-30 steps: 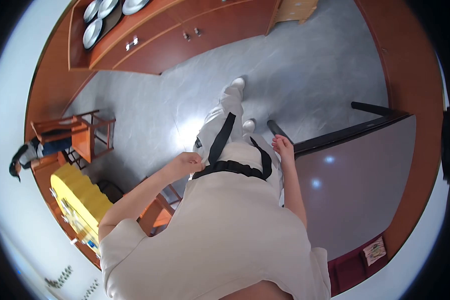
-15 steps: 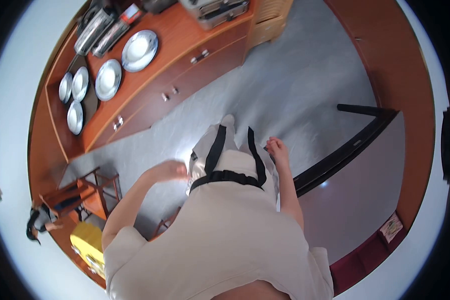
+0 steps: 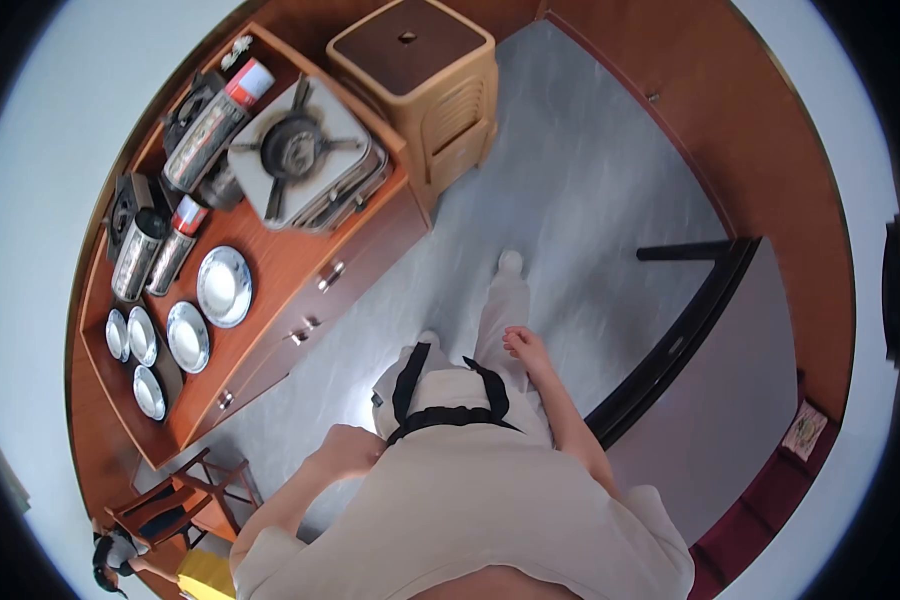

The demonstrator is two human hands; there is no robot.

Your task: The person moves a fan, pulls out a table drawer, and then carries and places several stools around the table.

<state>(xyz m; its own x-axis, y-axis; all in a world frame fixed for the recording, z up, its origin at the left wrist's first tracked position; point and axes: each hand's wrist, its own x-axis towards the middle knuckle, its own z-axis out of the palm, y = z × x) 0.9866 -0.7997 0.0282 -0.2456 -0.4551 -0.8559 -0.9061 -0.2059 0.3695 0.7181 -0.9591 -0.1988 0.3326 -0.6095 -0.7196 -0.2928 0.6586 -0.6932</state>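
Note:
My left hand hangs by my waist near the black belt, its fingers curled in, with nothing visible in it. My right hand is held in front of my right thigh, loosely closed, also with nothing visible in it. Neither hand touches any furniture. To the left, on a wooden cabinet, stand a portable gas stove, gas canisters with red caps, and several plates. My right forearm is nearest to a black-edged table.
A beige plastic stool with a brown top stands past the cabinet's end. Grey floor runs ahead between cabinet and table. At lower left are a wooden chair and another person. A dark red seat lies at right.
I have moved forward along the cabinet, so the stove and stool show more fully. My left hand has swung back to my waist, and my foot has stepped ahead.

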